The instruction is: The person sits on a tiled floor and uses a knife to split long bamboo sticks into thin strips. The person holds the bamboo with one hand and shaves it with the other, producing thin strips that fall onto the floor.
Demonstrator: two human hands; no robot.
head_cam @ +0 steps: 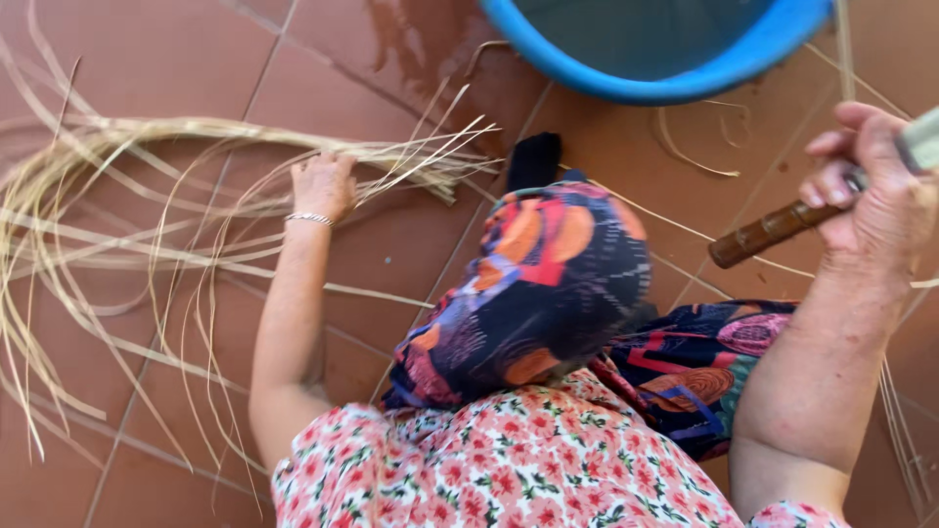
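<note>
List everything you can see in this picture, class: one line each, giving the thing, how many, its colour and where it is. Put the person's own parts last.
Straw strips: many, pale yellow, spread over the floor at left; a few more at right.
Tub: one, blue, top edge, partly out of view.
Floor tiles: many, reddish brown, under everything.
Handled tool: one, brown handle, at right.
Patterned cloth: dark with orange and red, over the knee, centre.
Floral garment: pink and white, bottom.
Bracelet: one, silver, left wrist.
Left hand: on the straw strips.
Right hand: gripping the handled tool.
</note>
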